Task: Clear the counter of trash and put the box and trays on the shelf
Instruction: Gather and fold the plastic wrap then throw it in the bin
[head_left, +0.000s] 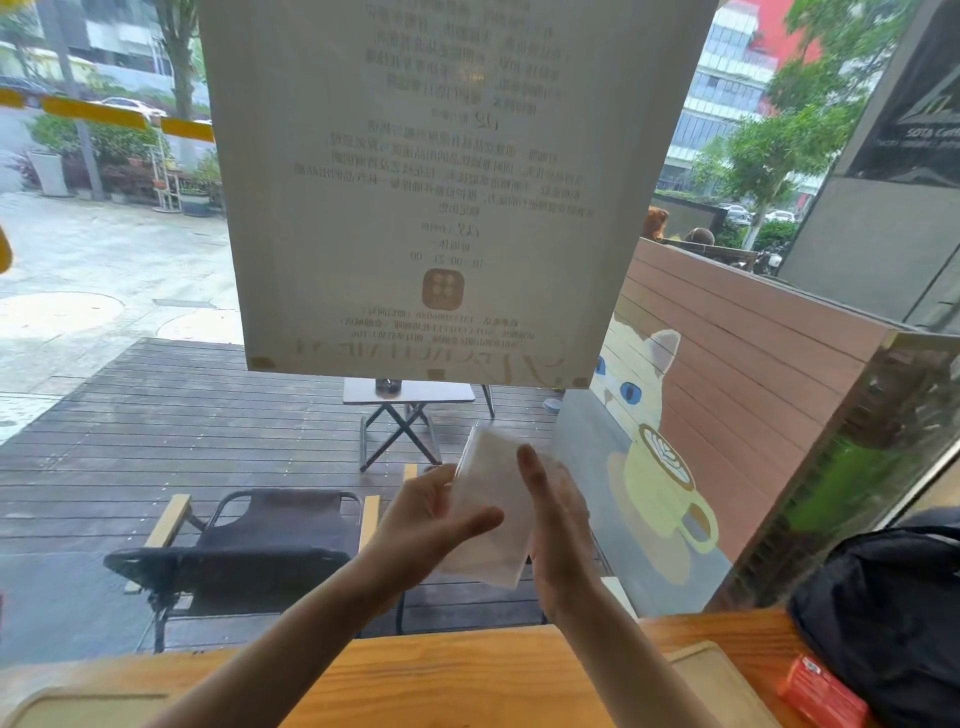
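Observation:
Both my hands are raised above the wooden counter (467, 670) in front of the window. Between them I hold a crumpled white paper napkin (493, 499). My left hand (431, 514) grips its left side with the thumb across the front. My right hand (558, 525) presses flat against its right edge, fingers pointing up. A wooden tray (78, 709) lies at the counter's lower left, and a second wooden tray (722, 680) at the lower right. A small orange box (821, 693) rests beside the right tray.
A black bag (893, 608) sits on the counter's far right. A large paper notice (415, 182) hangs on the glass ahead. A cat-and-coffee picture (649, 467) is on the window at right. Outside are a folding chair (249, 551) and small table (405, 395).

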